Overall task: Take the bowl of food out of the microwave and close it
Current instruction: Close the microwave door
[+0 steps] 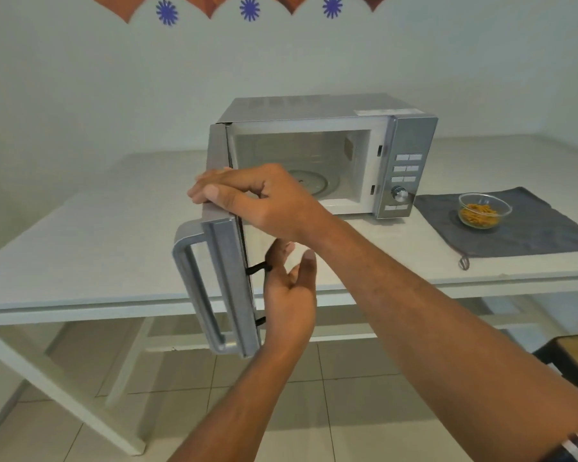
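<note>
- Glass bowl (485, 210) with its orange-yellow food already stands outside the microwave (317, 155), on the grey cloth (528, 225) near the right edge of the tabletop (97, 235); the first half of the task looks done.
- Inside the oven only the bare turntable (316, 182) shows, so nothing seems left to fetch.
- What remains is the closing: the door (219, 248) is swung wide open on its left hinge, its handle end reaching out past the front edge of the tabletop.
- Right hand (257, 198) reaches across from the right and sits on the top edge of the door, fingers (207, 191) curled over that edge and clamped on it.
- Left hand (289, 288) comes up from below, palm turned to the door's inner face, fingers loosely apart, touching or nearly touching near the black latch hook (256, 269); it grips nothing.
</note>
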Demonstrator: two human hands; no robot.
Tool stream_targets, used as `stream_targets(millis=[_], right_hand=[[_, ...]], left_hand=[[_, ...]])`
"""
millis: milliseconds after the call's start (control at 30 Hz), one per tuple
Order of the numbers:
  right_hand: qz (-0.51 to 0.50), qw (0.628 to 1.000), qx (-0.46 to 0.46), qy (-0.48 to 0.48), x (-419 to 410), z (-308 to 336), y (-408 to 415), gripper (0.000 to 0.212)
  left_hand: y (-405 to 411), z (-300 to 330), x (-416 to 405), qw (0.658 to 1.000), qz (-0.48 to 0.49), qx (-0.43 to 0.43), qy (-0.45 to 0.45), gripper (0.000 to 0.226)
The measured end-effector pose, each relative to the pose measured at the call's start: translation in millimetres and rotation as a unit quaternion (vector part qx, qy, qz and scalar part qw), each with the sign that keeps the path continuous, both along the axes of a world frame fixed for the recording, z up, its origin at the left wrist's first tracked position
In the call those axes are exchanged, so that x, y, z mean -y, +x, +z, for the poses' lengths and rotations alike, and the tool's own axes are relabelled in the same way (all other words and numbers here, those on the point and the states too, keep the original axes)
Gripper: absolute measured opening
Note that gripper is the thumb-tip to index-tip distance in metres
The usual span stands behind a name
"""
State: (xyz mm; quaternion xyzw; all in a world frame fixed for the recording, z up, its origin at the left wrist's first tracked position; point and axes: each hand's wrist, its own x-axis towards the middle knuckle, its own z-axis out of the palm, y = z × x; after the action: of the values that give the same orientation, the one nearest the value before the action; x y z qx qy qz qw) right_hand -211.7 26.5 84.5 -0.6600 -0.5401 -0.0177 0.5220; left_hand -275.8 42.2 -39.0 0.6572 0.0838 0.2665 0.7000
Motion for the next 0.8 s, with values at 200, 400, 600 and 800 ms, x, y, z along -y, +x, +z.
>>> stream_targets(millis=[200, 400, 600, 800], right_hand=[[0.003, 0.997, -0.068, 0.025, 56.4, -0.4, 24.4, 0.024], [-0.067, 0.993, -0.084, 0.055, 102.1, -2.1, 51.4, 0.024], [-0.169, 0.977, -0.091, 0.093, 134.4, -9.1, 82.9, 0.022], [-0.257, 0.946, -0.127, 0.154, 157.6, -19.0, 113.1, 0.025]], left_hand=[[9.1, 6.7, 41.5, 0.996, -0.069, -0.049, 0.027, 0.026], [15.7, 7.7, 67.0, 0.995, -0.090, -0.001, 0.042, 0.020], [31.7, 9.0, 66.9, 0.994, -0.041, 0.064, 0.079, 0.019], [69.7, 13.2, 62.0, 0.992, 0.048, 0.045, 0.106, 0.016]])
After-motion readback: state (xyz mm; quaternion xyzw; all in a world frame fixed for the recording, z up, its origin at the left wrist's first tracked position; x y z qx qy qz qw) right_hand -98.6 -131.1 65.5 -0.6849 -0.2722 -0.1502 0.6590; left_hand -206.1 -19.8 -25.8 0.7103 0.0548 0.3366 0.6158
